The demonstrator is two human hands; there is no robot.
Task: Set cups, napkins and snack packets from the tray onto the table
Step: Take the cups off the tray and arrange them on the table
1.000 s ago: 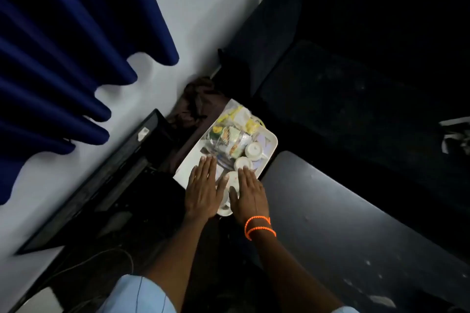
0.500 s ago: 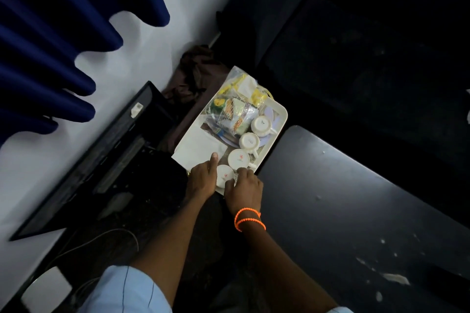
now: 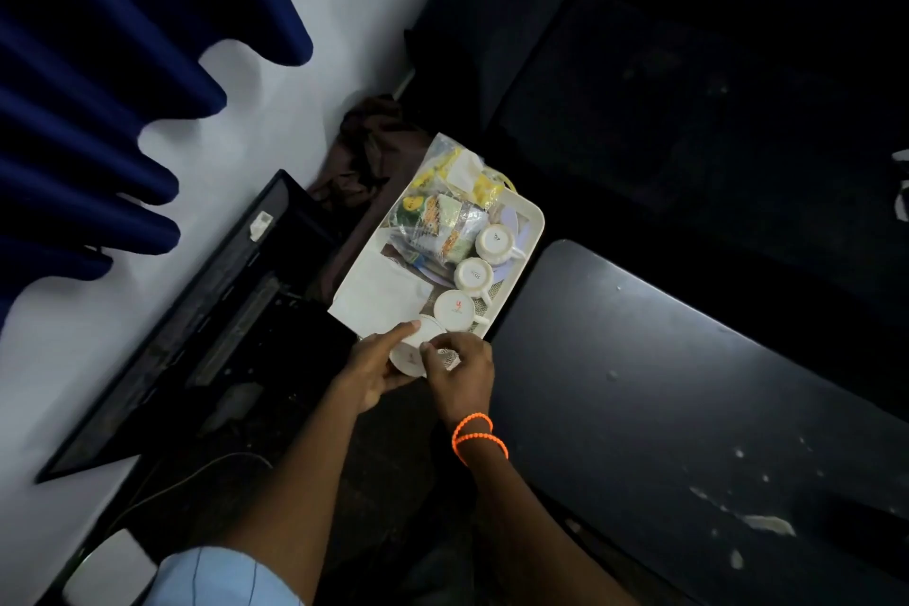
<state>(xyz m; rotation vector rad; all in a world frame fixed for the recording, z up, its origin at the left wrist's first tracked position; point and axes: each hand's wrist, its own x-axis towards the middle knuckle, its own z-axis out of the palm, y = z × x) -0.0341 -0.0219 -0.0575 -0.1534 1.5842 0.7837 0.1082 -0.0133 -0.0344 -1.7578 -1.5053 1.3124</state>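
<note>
A white tray [image 3: 533,224] lies to the left of the dark table [image 3: 688,384]. Three white cups [image 3: 455,309] sit upside down in a row along the tray's right side. A white napkin [image 3: 381,295] covers its near left part, and clear snack packets [image 3: 438,221] fill the far end. At the tray's near corner a fourth upturned white cup [image 3: 412,354] is gripped from both sides: my left hand [image 3: 376,369] holds its left side with the thumb on top, and my right hand [image 3: 462,369], with orange bracelets at the wrist, holds its right side.
A dark flat screen [image 3: 196,310] leans against the white wall on the left under a blue curtain [image 3: 98,64]. A brown cloth [image 3: 374,133] lies behind the tray. A dark sofa [image 3: 664,89] stands beyond the table. Cables run over the floor at the lower left.
Both hands went from lying flat over the tray's near end to closing around the nearest cup. The cup now sits tilted at the tray's corner between them.
</note>
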